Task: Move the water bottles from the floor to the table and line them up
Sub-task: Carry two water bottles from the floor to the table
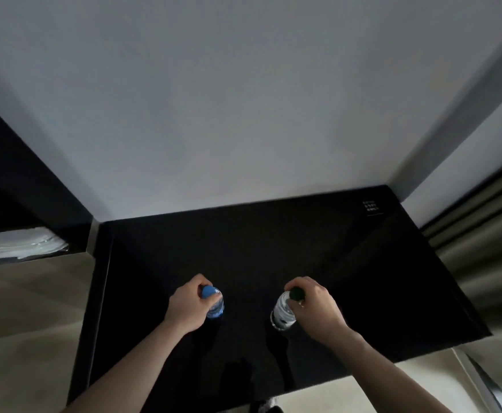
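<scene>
A person holds two water bottles upright over a glossy black counter (348, 263), the left hand (188, 308) wrapped around the neck of the blue-capped bottle (214, 302), the right hand (315, 308) pinching the dark-capped bottle (284, 312) at its top. The bottles stand side by side, well apart, against a pale wall (243, 99).

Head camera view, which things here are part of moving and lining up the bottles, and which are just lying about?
Part of the job:
- blue-capped bottle, gripped by the left hand
- dark-capped bottle, gripped by the right hand
- black table

Just lying about:
- white folded stack on the shelf at left
- curtain at right
- small white printed marking at the table's far right corner
</scene>
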The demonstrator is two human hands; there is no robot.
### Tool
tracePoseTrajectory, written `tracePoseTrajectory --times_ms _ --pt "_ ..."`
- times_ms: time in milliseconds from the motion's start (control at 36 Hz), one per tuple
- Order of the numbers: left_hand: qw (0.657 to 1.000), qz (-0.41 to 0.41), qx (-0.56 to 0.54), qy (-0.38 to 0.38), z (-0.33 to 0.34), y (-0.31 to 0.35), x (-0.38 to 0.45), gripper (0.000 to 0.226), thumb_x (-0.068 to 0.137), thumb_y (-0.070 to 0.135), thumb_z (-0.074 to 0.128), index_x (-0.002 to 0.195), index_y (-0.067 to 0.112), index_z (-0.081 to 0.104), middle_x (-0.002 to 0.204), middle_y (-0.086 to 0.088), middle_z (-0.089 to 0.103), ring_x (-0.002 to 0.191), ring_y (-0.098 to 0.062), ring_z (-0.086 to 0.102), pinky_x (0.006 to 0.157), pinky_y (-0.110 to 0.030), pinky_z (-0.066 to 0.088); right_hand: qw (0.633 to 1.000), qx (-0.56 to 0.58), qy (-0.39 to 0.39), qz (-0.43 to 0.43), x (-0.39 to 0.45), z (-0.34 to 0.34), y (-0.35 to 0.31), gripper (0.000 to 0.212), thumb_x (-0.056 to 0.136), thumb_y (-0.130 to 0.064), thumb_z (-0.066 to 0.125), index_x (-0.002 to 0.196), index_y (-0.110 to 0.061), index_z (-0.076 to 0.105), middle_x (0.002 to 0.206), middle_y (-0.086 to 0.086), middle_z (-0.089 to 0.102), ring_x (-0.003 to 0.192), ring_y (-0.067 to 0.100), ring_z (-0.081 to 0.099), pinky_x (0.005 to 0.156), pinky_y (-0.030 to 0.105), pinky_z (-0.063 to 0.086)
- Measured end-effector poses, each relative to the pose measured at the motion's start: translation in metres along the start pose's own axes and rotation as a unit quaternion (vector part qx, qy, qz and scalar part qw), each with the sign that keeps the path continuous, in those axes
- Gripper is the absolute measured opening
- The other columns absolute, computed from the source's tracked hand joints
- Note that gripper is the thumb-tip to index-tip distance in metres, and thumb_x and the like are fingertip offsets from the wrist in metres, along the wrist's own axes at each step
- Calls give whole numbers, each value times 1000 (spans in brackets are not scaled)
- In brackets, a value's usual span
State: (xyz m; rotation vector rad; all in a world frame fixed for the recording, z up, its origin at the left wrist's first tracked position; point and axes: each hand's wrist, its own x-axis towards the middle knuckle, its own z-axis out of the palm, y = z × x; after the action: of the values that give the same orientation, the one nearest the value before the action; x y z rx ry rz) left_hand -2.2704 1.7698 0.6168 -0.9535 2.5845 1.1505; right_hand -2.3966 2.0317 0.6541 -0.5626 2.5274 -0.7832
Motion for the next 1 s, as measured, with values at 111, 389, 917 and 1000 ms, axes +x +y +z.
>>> tracePoseTrajectory --times_ms 111,389,917,1000 --pt "1000 -24 -16 -9 2 6 1 19 87 43 73 90 35 56 90 11 66 80 -4 64 57 -12 42 1000 -6 -8 12 5 -1 5 25 83 -29 69 105 -38 63 106 -20 54 87 2 59 69 16 44" --pt "999 -5 -13 -31 8 11 22 28 83 51 75 90 34 54 91 10 65 82 -5 64 59 -17 45 997 -23 0 71 0 9 1 29 92 -41 64 118 -32 56 115 -12 52 95 18 61 75 26 43" --pt "998 -24 -45 -24 57 86 62 28 85 50 73 93 33 53 96 8 65 90 -8 64 65 -19 48 996 -19 -42 73 72 -83 77 19 99 -24 54 115 -32 46 92 -3 63 75 16 66 58 30 53" --pt "998 -31 -45 6 76 108 72 27 85 53 72 92 34 54 93 11 65 84 -3 63 63 -20 49 997 -23 -51 59 95 -111 101 19 98 -23 54 113 -33 47 94 -1 63 75 17 67 57 30 52"
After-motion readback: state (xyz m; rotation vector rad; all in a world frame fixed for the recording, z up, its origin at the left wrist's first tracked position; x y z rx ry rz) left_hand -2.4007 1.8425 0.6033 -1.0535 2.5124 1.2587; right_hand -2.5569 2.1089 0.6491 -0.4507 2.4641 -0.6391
